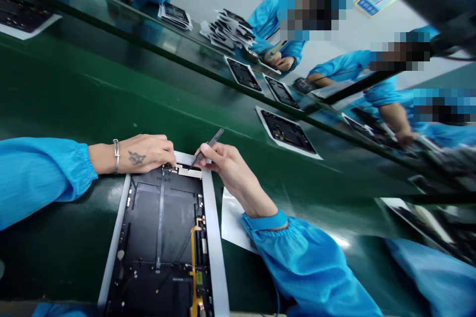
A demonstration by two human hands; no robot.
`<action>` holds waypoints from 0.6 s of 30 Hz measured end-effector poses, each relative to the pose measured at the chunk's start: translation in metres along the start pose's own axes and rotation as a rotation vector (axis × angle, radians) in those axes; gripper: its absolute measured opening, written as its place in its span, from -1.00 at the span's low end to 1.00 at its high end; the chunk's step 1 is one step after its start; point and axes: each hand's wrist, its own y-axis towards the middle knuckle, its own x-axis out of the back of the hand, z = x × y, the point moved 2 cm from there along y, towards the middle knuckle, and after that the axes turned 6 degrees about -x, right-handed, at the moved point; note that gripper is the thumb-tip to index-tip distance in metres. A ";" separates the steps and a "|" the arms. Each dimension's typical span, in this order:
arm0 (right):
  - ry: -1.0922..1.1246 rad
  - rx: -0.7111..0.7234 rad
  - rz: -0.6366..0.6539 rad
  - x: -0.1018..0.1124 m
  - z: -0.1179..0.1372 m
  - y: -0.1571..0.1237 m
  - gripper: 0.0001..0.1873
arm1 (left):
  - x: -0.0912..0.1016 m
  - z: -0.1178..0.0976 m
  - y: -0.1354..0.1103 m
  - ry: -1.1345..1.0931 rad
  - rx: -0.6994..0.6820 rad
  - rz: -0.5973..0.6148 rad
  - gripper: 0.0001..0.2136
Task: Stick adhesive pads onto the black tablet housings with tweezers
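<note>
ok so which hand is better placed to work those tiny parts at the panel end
Right, probably: the right hand holds tweezers, tips at the end of the dark panel by the tiny parts. The left hand shows no tool, its fingers resting there.

A tablet (159,223) is set on the belt (92,104), with a sheet of paper (234,223) to its right, beside the right hand (226,168), in which tweezers (208,148) are held. The left hand (147,154) is placed at the tablet's far end. More tablets (286,131) are laid beyond, before co-workers (269,22) across the belt.
</note>
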 end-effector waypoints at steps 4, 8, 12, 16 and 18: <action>-0.003 -0.001 0.022 0.000 0.001 0.000 -0.42 | 0.001 -0.001 0.000 -0.007 -0.002 0.001 -0.76; -0.022 0.002 0.030 0.000 0.001 0.001 -0.43 | 0.000 -0.001 0.000 -0.005 0.000 0.004 -0.76; -0.023 -0.005 0.029 0.000 0.001 0.001 -0.43 | 0.000 -0.001 0.000 -0.004 -0.002 0.004 -0.76; -0.039 -0.004 0.043 0.001 0.001 0.002 -0.44 | 0.000 -0.001 0.000 -0.013 -0.003 0.002 -0.76; -0.048 -0.003 0.046 0.002 0.001 0.002 -0.44 | -0.001 0.000 0.000 -0.017 0.001 -0.001 -0.76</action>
